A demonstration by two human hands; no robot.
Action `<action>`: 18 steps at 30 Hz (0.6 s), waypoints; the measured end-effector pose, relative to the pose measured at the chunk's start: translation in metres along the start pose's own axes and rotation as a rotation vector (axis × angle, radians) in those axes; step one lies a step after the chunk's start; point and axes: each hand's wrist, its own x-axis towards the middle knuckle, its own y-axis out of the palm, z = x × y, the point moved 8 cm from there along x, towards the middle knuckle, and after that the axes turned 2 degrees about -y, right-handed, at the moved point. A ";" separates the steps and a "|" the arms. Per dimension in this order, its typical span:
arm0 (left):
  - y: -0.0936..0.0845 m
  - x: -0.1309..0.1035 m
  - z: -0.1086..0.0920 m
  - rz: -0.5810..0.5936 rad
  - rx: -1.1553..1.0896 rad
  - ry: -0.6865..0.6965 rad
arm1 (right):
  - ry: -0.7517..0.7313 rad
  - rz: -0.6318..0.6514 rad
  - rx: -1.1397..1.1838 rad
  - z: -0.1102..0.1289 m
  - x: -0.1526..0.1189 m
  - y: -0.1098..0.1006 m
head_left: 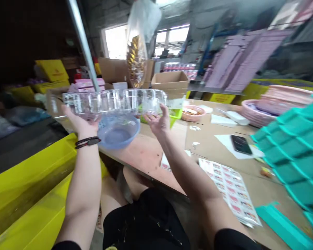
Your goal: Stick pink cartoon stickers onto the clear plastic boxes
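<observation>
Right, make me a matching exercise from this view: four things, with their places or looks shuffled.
1. Clear plastic piece
2. Round basin
3. Phone
4. Printed sheet

A. Lying on white paper
B. Bears rows of small pictures
C. Spans from the left hand to the right hand
D. Translucent blue

Pairs: 1-C, 2-D, 3-A, 4-B

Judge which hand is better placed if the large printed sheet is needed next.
Probably the right hand: the large printed sheet lies on that side, beside the right forearm, while the left hand is farther away. Both support the clear plastic packaging, though, so the right would need freeing.
</observation>
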 end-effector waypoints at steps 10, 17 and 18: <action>0.068 -0.125 0.362 -0.201 0.288 -0.676 | -0.069 -0.658 -0.177 0.232 -0.060 -0.277; 0.081 -0.201 0.489 -0.211 0.365 -0.909 | -0.131 -0.854 -0.220 0.298 -0.074 -0.376; 0.085 -0.206 0.501 -0.204 0.370 -0.931 | -0.141 -0.870 -0.222 0.303 -0.073 -0.385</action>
